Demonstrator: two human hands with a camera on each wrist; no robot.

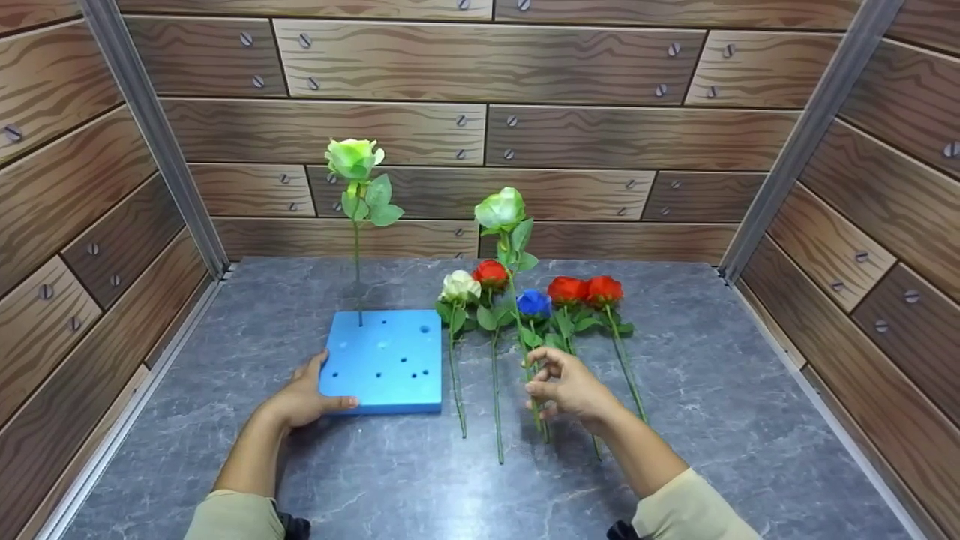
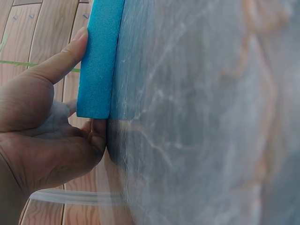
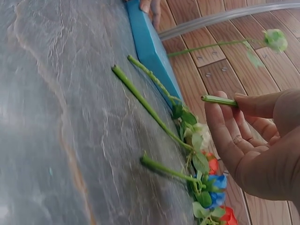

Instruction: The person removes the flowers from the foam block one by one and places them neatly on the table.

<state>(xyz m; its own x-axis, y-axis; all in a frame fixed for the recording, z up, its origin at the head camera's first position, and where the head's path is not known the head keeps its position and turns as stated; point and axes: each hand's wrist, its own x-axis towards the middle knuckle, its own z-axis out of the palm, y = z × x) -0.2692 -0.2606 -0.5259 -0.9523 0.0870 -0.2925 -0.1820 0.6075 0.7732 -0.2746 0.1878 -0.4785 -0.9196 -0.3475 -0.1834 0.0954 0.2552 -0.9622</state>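
My right hand (image 1: 570,386) pinches the lower stem of a pale green artificial rose (image 1: 500,210), which stands nearly upright above the other flowers. In the right wrist view, the cut end of that stem (image 3: 218,100) pokes out past the thumb and fingers. A blue foam block (image 1: 386,356) with several small holes lies flat on the table. My left hand (image 1: 307,394) grips its near left corner, thumb on the front edge and fingers along the left side. Another green rose (image 1: 354,159) stands upright in a hole near the block's far left corner.
Right of the block lie a white rose (image 1: 460,287), a blue rose (image 1: 534,303) and several red roses (image 1: 604,290), their stems pointing toward me. The grey marbled tabletop (image 1: 450,480) is enclosed by wood-patterned walls (image 1: 487,64) with metal corner posts (image 1: 814,135).
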